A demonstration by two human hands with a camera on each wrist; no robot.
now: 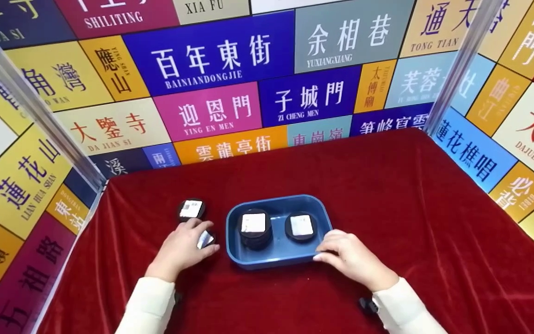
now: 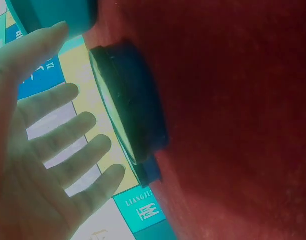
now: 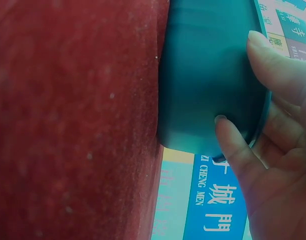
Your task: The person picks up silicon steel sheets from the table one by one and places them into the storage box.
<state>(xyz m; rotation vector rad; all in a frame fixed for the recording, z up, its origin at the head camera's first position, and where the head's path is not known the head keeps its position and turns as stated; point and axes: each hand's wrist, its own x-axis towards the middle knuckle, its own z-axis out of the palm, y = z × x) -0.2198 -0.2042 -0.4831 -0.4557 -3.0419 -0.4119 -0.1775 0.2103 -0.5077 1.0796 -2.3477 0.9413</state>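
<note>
My left hand (image 1: 181, 246) hovers over a round black container (image 1: 206, 239) with a white label on top, left of the blue tub. Its fingers are spread and nearly straight in the left wrist view, just short of the container (image 2: 138, 100). Beyond it sits a similar labelled container (image 1: 191, 209). My right hand (image 1: 352, 255) grips the near right corner of the blue tub (image 1: 276, 264). In the right wrist view, the thumb lies at the tub's (image 3: 208, 80) rim and a fingertip presses its outer wall.
Inside the tub, a stack of black containers (image 1: 254, 227) stands on the left and another labelled container (image 1: 301, 226) on the right. Red cloth (image 1: 387, 199) covers the table. Sign-covered panels (image 1: 211, 55) rise behind and at both sides, with clear posts (image 1: 457, 69) at the back corners.
</note>
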